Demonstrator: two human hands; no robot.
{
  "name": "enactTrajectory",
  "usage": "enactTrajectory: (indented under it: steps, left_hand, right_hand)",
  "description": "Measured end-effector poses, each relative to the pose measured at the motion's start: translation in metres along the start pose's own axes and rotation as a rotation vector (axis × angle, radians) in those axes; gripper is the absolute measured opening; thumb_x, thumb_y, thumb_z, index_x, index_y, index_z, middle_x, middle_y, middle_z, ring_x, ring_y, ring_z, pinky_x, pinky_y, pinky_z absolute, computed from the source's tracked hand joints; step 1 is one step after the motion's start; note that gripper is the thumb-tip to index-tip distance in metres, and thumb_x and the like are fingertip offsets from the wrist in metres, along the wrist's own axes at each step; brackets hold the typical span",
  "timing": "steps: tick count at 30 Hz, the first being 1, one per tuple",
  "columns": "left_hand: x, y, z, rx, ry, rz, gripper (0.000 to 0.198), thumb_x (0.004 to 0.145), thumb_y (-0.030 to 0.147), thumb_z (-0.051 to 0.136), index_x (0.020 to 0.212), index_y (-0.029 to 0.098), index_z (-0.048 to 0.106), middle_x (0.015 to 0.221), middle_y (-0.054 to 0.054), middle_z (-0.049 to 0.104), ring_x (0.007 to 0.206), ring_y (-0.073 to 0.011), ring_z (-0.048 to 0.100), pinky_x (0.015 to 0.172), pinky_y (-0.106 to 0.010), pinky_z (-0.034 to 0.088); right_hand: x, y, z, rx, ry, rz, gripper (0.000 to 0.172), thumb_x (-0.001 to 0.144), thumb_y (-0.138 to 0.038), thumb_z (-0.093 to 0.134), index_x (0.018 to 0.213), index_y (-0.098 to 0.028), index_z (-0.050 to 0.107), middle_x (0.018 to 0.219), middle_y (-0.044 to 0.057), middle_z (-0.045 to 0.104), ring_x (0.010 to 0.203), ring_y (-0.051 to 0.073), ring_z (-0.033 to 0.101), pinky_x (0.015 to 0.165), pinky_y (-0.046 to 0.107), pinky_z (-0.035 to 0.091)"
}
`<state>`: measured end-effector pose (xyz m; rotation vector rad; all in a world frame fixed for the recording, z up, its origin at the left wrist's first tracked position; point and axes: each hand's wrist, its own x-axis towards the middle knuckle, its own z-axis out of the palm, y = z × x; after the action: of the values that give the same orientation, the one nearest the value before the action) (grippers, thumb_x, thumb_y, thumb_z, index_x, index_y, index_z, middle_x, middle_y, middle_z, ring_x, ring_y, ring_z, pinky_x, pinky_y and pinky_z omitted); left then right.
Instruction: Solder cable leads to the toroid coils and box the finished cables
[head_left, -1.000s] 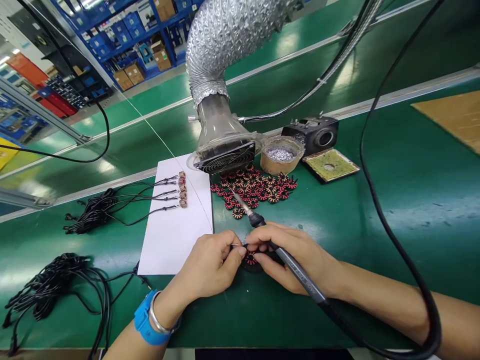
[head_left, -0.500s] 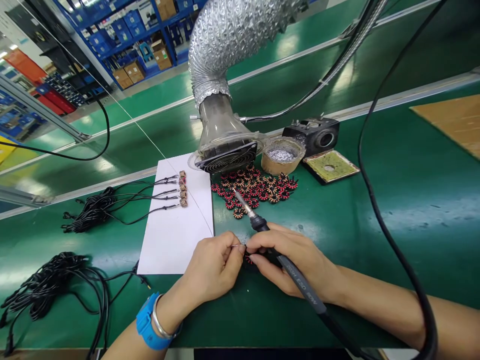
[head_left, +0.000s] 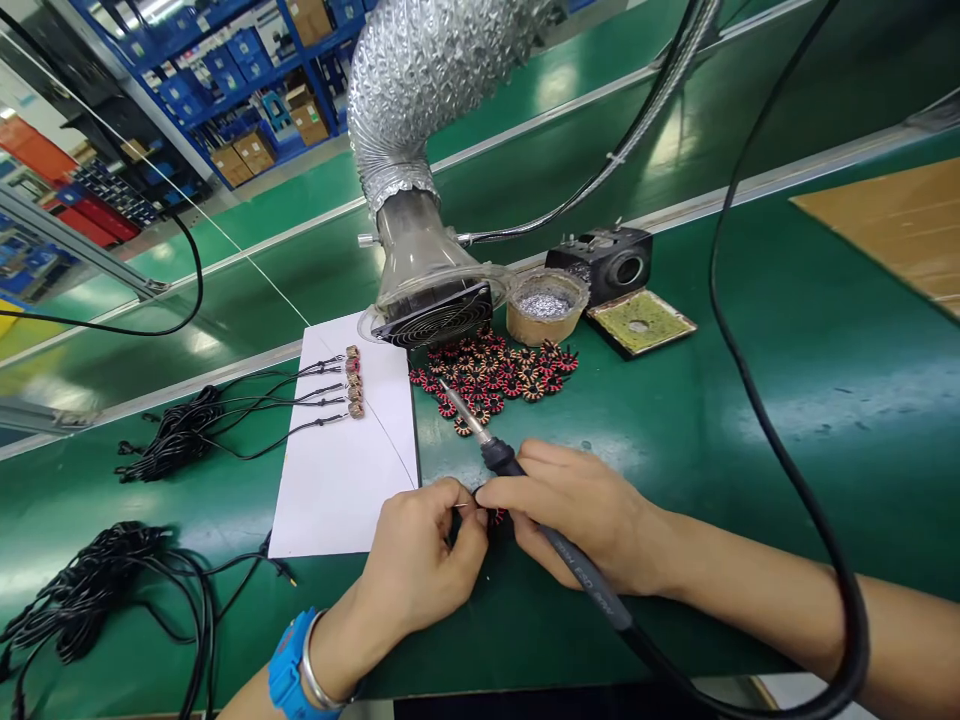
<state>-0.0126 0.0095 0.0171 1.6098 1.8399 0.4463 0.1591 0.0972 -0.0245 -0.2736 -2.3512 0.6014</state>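
Green counter (head_left: 712, 520), near front edge: pinching thin wire end (head_left: 463, 505) in left hand (head_left: 420, 555), fingertips pressed together, just beside red-wound toroid coil (head_left: 496, 517), partly hidden between hands. Gripping soldering iron (head_left: 559, 545) pen-style in right hand (head_left: 577, 510), fingers curling round grip, tip pointing away toward loose toroid coils (head_left: 487, 375), beside white paper sheet (head_left: 341, 470).

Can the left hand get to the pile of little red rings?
Probably yes: the left hand sits near the rings, with only green mat between. But it is pinching something small, and the soldering iron in the right hand points across their near edge.
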Motion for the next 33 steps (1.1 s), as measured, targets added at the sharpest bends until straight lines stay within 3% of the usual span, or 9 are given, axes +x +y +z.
enactTrajectory:
  steps: [4,9,14,18,22,26,29,33]
  left_hand:
    - [-0.003,0.0,-0.002,0.0,-0.024,0.045,0.017,0.084,0.017,0.05,0.068,0.019,0.054,0.049,0.009,0.033,0.044,-0.0073,0.03,0.046,-0.021,0.022]
    - [-0.007,0.002,-0.004,-0.003,-0.049,0.125,0.018,0.086,0.016,0.051,0.073,0.019,0.062,0.054,0.007,0.042,0.049,-0.0084,0.034,0.05,-0.022,0.026]
    - [-0.008,-0.001,-0.003,0.018,-0.049,0.165,0.024,0.088,0.017,0.051,0.064,0.018,0.057,0.055,0.005,0.046,0.052,-0.0091,0.038,0.052,-0.022,0.028]
    - [-0.007,-0.002,-0.003,0.028,-0.043,0.164,0.02,0.088,0.018,0.052,0.073,0.019,0.064,0.056,0.005,0.047,0.052,-0.0092,0.039,0.052,-0.022,0.029]
    - [-0.007,-0.005,-0.007,0.043,-0.037,0.127,0.015,0.088,0.026,0.055,0.082,0.02,0.067,0.051,0.007,0.034,0.046,-0.009,0.031,0.046,-0.022,0.024]
    - [-0.005,-0.012,-0.009,0.1,0.112,0.2,0.015,0.087,0.028,0.057,0.098,0.019,0.065,0.049,0.011,0.021,0.04,-0.0091,0.027,0.044,-0.023,0.023]
    - [-0.001,-0.015,-0.005,0.218,0.214,0.348,0.018,0.089,0.024,0.056,0.104,0.018,0.064,0.05,0.009,0.038,0.042,-0.0095,0.037,0.046,-0.023,0.029]
    - [-0.001,-0.018,-0.001,0.344,0.276,0.476,0.009,0.09,0.019,0.056,0.087,0.018,0.064,0.067,0.001,0.065,0.054,-0.0111,0.056,0.055,-0.024,0.039]
  right_hand:
    - [0.0,0.001,0.0,-0.025,0.041,-0.021,0.019,0.09,-0.009,0.045,0.104,-0.019,0.054,0.069,0.0,0.046,0.065,0.017,0.036,0.057,0.028,0.029]
    - [-0.003,0.001,-0.001,0.056,0.127,-0.032,0.026,0.086,-0.005,0.05,0.107,-0.019,0.051,0.073,0.001,0.054,0.065,0.015,0.04,0.058,0.027,0.032]
    - [-0.005,0.0,0.003,0.078,0.074,-0.142,0.024,0.087,-0.009,0.046,0.108,-0.018,0.051,0.072,0.001,0.056,0.063,0.016,0.043,0.057,0.029,0.032]
    - [-0.004,0.0,-0.001,-0.009,0.028,-0.176,0.02,0.089,-0.011,0.043,0.104,-0.018,0.054,0.063,-0.001,0.049,0.058,0.017,0.039,0.054,0.03,0.026]
    - [-0.002,0.001,-0.007,0.044,0.093,-0.127,0.022,0.084,-0.008,0.047,0.102,-0.018,0.054,0.064,-0.001,0.05,0.058,0.016,0.039,0.054,0.029,0.029]
    - [0.0,0.003,-0.008,0.187,0.209,0.04,0.029,0.079,-0.002,0.05,0.103,-0.017,0.053,0.075,0.001,0.058,0.066,0.014,0.047,0.062,0.026,0.04]
    - [0.001,0.003,-0.005,0.237,0.186,0.093,0.032,0.077,-0.001,0.05,0.105,-0.016,0.054,0.078,0.001,0.059,0.07,0.015,0.049,0.066,0.026,0.043]
    - [0.003,0.003,0.002,0.228,0.162,0.082,0.029,0.079,-0.003,0.051,0.105,-0.016,0.054,0.077,0.001,0.059,0.07,0.015,0.047,0.064,0.025,0.041]
